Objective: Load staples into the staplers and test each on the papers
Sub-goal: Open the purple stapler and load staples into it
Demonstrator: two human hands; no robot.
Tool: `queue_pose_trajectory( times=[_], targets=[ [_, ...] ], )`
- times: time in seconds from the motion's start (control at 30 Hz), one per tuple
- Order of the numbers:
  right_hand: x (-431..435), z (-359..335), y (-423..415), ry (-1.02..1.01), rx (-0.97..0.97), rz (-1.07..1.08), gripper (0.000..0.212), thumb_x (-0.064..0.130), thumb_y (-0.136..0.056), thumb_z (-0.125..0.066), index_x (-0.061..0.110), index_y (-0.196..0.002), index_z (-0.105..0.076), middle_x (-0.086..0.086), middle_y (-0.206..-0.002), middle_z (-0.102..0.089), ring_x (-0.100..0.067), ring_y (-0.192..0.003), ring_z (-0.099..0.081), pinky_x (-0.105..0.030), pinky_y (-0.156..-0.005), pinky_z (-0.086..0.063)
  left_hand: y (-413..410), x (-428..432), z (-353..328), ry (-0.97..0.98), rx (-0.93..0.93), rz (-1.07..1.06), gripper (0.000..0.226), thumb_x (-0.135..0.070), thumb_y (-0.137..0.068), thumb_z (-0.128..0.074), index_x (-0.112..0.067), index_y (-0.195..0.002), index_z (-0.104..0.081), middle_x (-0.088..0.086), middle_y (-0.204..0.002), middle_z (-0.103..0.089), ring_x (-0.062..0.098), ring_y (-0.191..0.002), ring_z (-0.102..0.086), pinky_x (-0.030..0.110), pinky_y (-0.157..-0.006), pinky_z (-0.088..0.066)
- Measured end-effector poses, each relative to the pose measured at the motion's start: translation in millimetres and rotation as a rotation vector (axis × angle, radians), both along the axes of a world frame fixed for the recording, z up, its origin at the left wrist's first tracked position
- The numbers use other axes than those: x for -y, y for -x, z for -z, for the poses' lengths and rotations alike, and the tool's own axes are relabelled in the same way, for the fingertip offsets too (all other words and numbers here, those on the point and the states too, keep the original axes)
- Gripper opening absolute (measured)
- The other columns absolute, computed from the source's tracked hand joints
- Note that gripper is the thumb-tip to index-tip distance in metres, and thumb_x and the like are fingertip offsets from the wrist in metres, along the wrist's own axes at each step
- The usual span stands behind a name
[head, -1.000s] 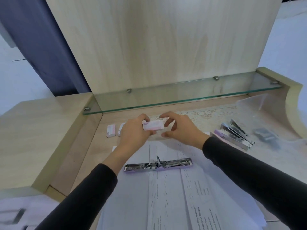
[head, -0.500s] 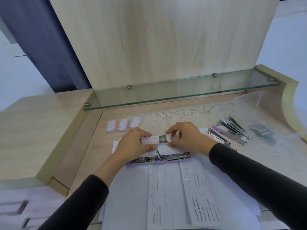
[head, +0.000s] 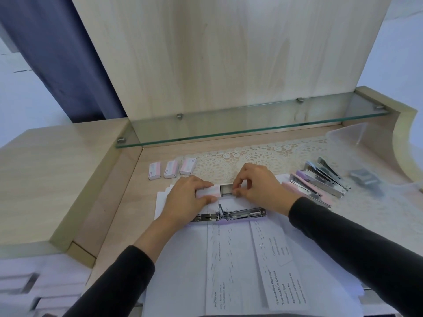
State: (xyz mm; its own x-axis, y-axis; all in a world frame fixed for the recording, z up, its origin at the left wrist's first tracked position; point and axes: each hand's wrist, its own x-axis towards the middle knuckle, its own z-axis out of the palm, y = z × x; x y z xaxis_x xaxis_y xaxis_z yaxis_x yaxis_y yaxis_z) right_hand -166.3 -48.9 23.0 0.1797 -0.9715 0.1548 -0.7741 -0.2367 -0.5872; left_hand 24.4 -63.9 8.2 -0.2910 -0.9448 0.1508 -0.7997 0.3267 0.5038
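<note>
Three sealed staple boxes [head: 170, 169] wait on the bench [head: 119, 216]. Left hand [head: 186, 197] grips a fourth box's sleeve [head: 207, 193] while right hand [head: 256, 186] pinches its tray [head: 226, 189] open above the papers [head: 229, 259]. Opened stapler [head: 229, 215] lies unloaded; other staplers [head: 320, 179] look untested.

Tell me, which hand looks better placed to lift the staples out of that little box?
Probably the right hand: its fingertips are already at the pulled-out tray of the staple box, while the left hand grips the sleeve, steadying it.
</note>
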Motion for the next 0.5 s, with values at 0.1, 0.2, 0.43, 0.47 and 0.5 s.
queue_pose_trajectory(
  times=[0.1, 0.2, 0.43, 0.47, 0.5],
  targets=[
    [-1, -1, -6, 0.011, -0.029, 0.010, 0.009, 0.023, -0.076, -0.070, 0.015, -0.080, -0.072, 0.004, -0.085, -0.050, -0.007, -0.069, -0.039, -0.024, -0.066, -0.031, 0, -3, 1, 0.028, -0.004, -0.007, 0.040, -0.038, -0.076, -0.070, -0.022, -0.113, -0.064, -0.004, -0.112, -0.062, 0.017, -0.108, -0.049, 0.030, -0.091, -0.039],
    [0, -5, -10, 0.008, -0.087, 0.018, 0.010, 0.024, -0.076, -0.069, 0.016, -0.083, -0.072, 0.005, -0.082, -0.047, -0.011, -0.080, -0.042, -0.020, -0.058, -0.030, 1, -4, 1, 0.045, 0.004, -0.009, 0.041, -0.039, -0.077, -0.069, -0.022, -0.114, -0.063, -0.004, -0.112, -0.062, 0.017, -0.107, -0.047, 0.025, -0.088, -0.036],
    [5, -11, -16, -0.055, -0.182, -0.002, 0.009, 0.012, -0.080, -0.061, 0.010, -0.078, -0.070, 0.002, -0.074, -0.059, -0.015, -0.075, -0.051, -0.015, -0.052, -0.032, 1, -6, -1, 0.060, 0.041, -0.004, 0.042, -0.040, -0.079, -0.067, -0.023, -0.117, -0.062, -0.005, -0.115, -0.062, 0.017, -0.109, -0.046, 0.021, -0.083, -0.031],
    [6, -12, -17, -0.068, -0.182, -0.002, 0.010, 0.010, -0.080, -0.060, 0.010, -0.077, -0.070, 0.000, -0.075, -0.061, -0.015, -0.074, -0.053, -0.015, -0.051, -0.033, 1, -6, -1, 0.062, 0.044, 0.000, 0.042, -0.040, -0.078, -0.067, -0.023, -0.117, -0.062, -0.005, -0.116, -0.062, 0.017, -0.109, -0.046, 0.021, -0.083, -0.031],
    [6, -13, -17, -0.074, -0.191, -0.004, 0.011, 0.009, -0.080, -0.059, 0.010, -0.075, -0.070, 0.000, -0.076, -0.062, -0.016, -0.074, -0.054, -0.016, -0.051, -0.034, 2, -6, -2, 0.065, 0.046, 0.002, 0.042, -0.040, -0.078, -0.067, -0.024, -0.116, -0.062, -0.005, -0.116, -0.062, 0.017, -0.109, -0.046, 0.021, -0.083, -0.032]
  ],
)
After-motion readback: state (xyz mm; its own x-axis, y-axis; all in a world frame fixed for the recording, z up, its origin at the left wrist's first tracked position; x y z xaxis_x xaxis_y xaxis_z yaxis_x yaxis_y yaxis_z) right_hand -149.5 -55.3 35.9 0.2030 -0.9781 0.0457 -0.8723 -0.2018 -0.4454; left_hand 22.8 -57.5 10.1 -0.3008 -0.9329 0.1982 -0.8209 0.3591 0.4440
